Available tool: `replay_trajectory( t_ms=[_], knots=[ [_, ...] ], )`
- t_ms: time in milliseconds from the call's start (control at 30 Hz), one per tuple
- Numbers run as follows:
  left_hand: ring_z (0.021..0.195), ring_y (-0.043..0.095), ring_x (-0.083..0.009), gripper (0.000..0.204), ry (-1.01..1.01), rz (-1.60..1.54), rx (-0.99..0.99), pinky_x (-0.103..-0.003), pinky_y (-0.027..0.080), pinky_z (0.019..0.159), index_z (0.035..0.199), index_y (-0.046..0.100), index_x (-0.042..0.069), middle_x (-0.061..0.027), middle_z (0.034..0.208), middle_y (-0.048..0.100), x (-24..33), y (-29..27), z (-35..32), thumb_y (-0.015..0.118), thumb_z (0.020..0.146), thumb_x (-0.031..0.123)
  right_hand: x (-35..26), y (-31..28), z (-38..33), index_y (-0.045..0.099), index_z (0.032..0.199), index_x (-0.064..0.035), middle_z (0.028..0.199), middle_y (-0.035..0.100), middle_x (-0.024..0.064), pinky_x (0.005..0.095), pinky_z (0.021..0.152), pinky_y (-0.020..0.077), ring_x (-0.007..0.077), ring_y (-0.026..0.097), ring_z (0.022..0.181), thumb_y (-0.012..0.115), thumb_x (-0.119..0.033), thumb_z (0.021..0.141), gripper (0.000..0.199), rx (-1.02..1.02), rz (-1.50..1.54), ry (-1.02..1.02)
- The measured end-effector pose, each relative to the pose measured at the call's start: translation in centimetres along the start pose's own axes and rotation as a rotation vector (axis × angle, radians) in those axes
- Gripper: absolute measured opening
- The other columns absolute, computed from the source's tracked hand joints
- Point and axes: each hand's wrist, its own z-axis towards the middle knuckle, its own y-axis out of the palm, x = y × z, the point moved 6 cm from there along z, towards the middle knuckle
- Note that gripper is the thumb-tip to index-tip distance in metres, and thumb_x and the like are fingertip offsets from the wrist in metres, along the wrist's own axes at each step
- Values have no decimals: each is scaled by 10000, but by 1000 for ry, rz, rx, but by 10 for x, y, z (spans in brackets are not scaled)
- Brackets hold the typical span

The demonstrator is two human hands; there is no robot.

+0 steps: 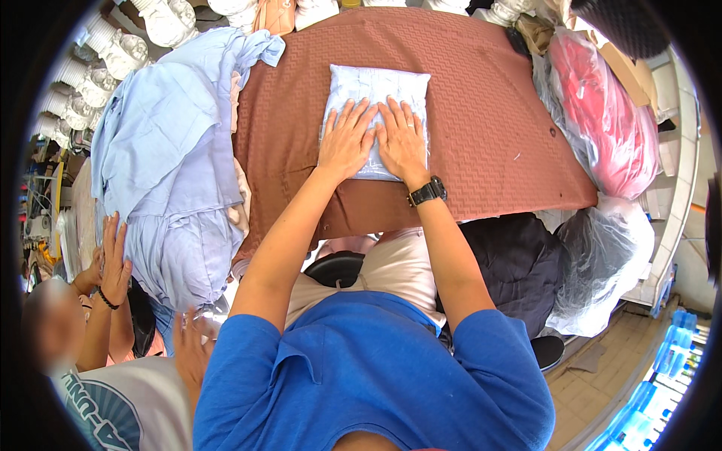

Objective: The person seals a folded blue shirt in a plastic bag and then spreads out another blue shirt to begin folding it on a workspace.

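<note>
A folded light-blue garment in a clear plastic bag [380,81] lies flat on the brown textured cloth [489,113] that covers the table. Both my palms rest on its lower half, side by side with the thumbs nearly touching. My left hand [347,141] is spread out over the left part of the package. On the right part lies my right hand [401,140], its fingers stretched forward and a black watch [427,192] on its wrist. Neither hand grips anything. The bag's far edge and its near right corner show around my hands.
Light-blue garments [169,143] are heaped at the table's left. A plastic-wrapped red bundle [602,113], a clear plastic bag [605,263] and a black cloth bundle [511,259] stand at the right. White ornate pieces [169,22] line the far side. Another person's hands [114,263] are raised at lower left.
</note>
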Motion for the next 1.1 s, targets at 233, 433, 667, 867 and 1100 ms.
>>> replay_trajectory(
  t_ms=[233,433,667,867,1100],
  knots=[
    [1479,251,-268,504,8,14,10,-515,161,1194,1501,380,198,-47,1580,332,0,0,-2,419,1008,295,1,3,-1,447,1441,-117,1538,386,102,510,1190,193,332,278,1453,399,-304,995,486,2,-2,-1],
    [1468,268,-289,513,-1,9,37,-527,179,1190,1484,399,188,-58,1563,354,-4,-2,-5,461,989,307,2,-21,28,517,1395,-164,1528,395,82,510,1171,228,368,286,1437,472,-258,972,435,-227,268,166],
    [1490,209,-298,532,-183,-267,-199,-543,143,1197,1517,334,156,-52,1607,264,-9,2,16,415,1012,299,-5,-7,64,480,1438,-227,1574,335,58,602,1166,161,381,217,1468,449,-316,1005,443,136,-101,-47],
    [1497,188,-302,520,-123,22,146,-549,137,1200,1533,317,181,-54,1614,251,-16,1,45,370,1027,285,3,12,67,477,1452,-203,1587,321,75,601,1176,130,381,189,1484,405,-328,1010,465,65,-74,-6],
    [1491,206,-292,505,-125,45,73,-525,152,1203,1522,346,194,-42,1607,273,-13,16,45,362,1027,292,21,19,57,487,1440,-193,1582,331,73,566,1187,140,367,213,1479,394,-299,1004,458,35,-30,41]
  ],
)
